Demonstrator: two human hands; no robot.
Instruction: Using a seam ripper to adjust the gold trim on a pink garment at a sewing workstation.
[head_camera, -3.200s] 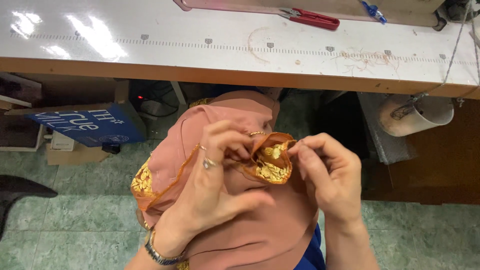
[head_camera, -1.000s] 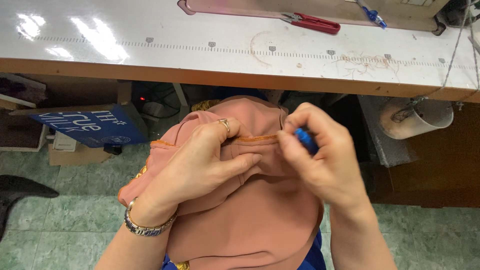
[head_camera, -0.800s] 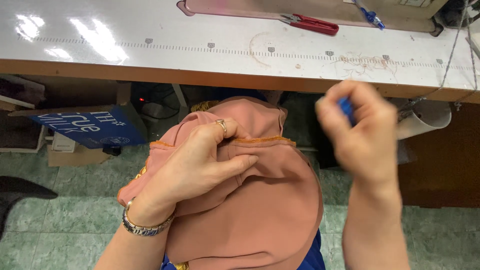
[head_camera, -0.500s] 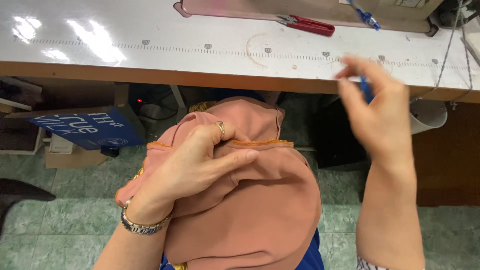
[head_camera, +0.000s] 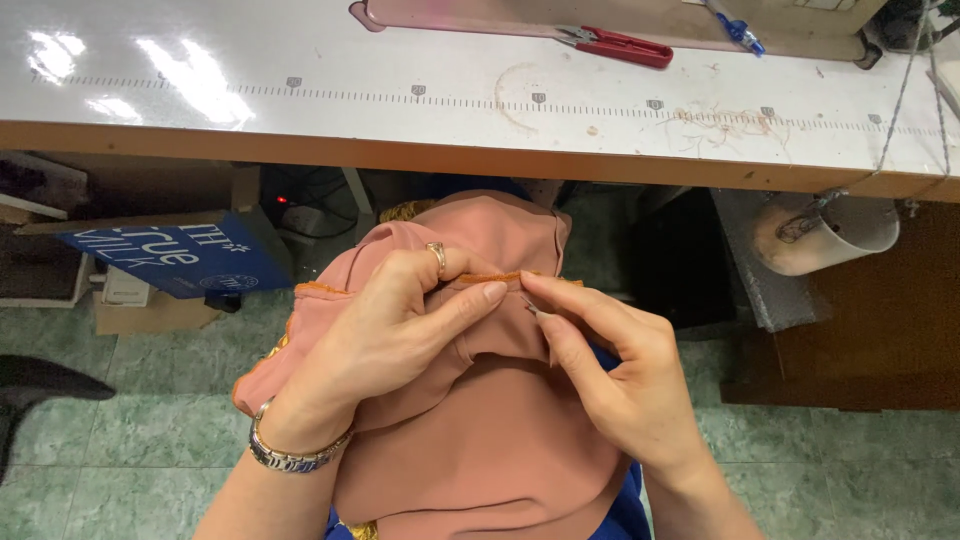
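Note:
A salmon-pink fabric (head_camera: 500, 440) with a thin orange hem (head_camera: 500, 277) is bunched on my lap below the table edge. My left hand (head_camera: 400, 330) grips the fabric from above, with the thumb pressed just under the hem. It wears a ring (head_camera: 437, 255) and a metal bracelet (head_camera: 290, 455). My right hand (head_camera: 620, 380) sits at the right of the fabric. Its thumb and forefinger pinch a small thin needle (head_camera: 535, 308) right at the hem, almost touching my left thumb tip.
A white worktable (head_camera: 400, 120) with a printed ruler line crosses the top. On it lie red thread snips (head_camera: 615, 45) and a blue pen (head_camera: 738, 27). Under it are a blue box (head_camera: 170, 255), a white cup on a cord (head_camera: 830, 230) and green floor tiles (head_camera: 180, 400).
My right hand lifted a blue pen away to the table, then came back down to the hem without it. My left hand kept its hold on the fabric.

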